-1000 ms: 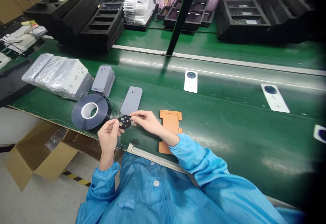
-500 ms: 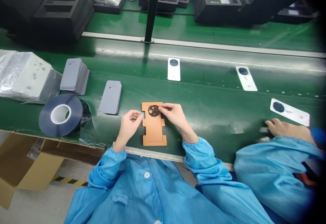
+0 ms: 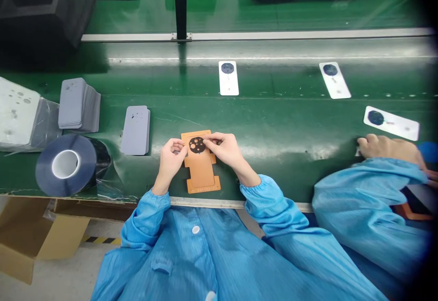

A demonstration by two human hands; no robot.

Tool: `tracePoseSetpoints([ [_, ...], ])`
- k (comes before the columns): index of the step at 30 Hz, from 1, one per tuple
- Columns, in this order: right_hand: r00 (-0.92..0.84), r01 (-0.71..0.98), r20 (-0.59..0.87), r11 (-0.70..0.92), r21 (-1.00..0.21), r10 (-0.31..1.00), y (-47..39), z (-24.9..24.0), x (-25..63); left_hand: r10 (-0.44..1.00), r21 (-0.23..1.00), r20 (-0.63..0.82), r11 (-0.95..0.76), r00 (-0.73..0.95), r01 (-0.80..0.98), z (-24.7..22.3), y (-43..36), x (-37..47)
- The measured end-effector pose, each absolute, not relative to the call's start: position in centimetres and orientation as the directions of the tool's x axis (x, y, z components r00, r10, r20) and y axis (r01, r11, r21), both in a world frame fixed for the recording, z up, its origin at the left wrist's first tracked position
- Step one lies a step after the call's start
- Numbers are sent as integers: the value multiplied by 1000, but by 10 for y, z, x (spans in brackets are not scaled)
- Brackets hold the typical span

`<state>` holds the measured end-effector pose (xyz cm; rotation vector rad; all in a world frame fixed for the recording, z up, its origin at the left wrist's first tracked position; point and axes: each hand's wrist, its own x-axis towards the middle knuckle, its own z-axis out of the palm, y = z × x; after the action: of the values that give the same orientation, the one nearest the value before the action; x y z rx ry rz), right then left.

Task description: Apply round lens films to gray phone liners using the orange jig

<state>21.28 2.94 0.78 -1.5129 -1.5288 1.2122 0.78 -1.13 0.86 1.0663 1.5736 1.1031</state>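
Observation:
An orange fixture plate (image 3: 201, 168) with notched sides lies on the green bench in front of me. Over its upper part is a round black piece with several holes (image 3: 193, 149). My right hand (image 3: 224, 148) pinches that piece at its upper right edge with thumb and index finger. On the opposite side, my left hand (image 3: 172, 157) has its thumb and index finger pressed together at the fixture's left edge, close to the black piece. Whatever lies between those left fingertips is too small to make out.
Left of me are grey phone-shaped sheets (image 3: 135, 130), a taller grey stack (image 3: 77, 105), a tape roll (image 3: 65, 164) and bagged white sheets (image 3: 17, 114). White panels (image 3: 228, 84) with dark discs lie beyond. A co-worker's hand (image 3: 386, 148) rests at right.
My left hand has come in to the fixture's edge beside the black piece. The fixture now sits slightly turned. My right hand keeps its pinch, and the camera view has shifted.

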Motion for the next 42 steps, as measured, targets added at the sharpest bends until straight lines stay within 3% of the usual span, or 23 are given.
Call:
tracePoseSetpoints([
  [20,-114,444,42,89,-892,993,23,5,211,965,934,-134,199,-225,298,7,-10,14],
  [34,-124,479,22,80,-874,992,24,4,214,967,925,-144,206,-209,318,9,-9,14],
  [42,-137,394,-56,3,-919,989,31,2,222,962,916,-168,233,-214,327,13,-8,15],
])
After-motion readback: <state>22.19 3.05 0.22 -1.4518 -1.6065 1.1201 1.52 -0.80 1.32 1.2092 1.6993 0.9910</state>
